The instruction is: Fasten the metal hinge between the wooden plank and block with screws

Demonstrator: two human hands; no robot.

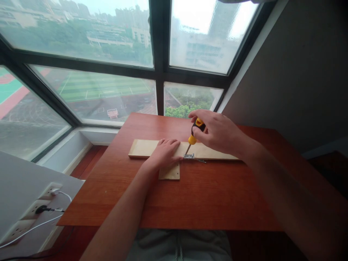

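A long pale wooden plank point(141, 148) lies across the reddish table point(206, 195), with a small wooden piece point(170, 172) butted against its near edge. A small metal bracket point(189, 156) sits where they meet. My left hand point(164, 153) lies flat on the wood, fingers spread, pressing it down. My right hand point(217, 131) is closed around the yellow and black handle of a screwdriver point(194, 134), whose tip stands on the bracket. A loose screw point(201, 161) lies just right of the bracket.
A large window point(108, 72) rises behind the table's far edge, and a grey wall point(299, 72) stands to the right. At the lower left, a white power strip point(35, 210) holds plugged cables. The floor drops away left of the table.
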